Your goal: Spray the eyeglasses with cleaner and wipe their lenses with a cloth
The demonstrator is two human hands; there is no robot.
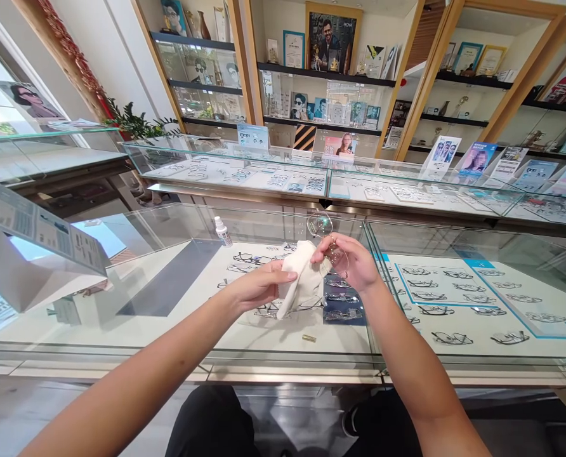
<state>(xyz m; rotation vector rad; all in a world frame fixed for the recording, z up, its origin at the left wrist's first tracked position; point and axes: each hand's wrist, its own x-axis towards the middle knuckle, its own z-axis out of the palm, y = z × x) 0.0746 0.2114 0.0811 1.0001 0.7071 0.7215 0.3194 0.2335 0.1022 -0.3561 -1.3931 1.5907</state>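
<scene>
In the head view, a pair of thin wire-rimmed glasses with clear lenses (320, 225) is above the glass-topped display counter (259, 367), its frame pinched between the right hand's (352, 259) thumb and fingers. The left hand (263, 285) grips a cream-white cloth (301, 276) beside it, thumb pressed on top. Beyond the cloth, to the left, a small white bottle (222, 231) stands on the glass.

Forearms: bare, sleeveless | Wrists: no watch or band | Legs: black trousers (210, 422) | Footwear: dark shoe (350, 421)

Matt cloth (298, 279) (beside glossy, smooth glass (169, 339))
</scene>
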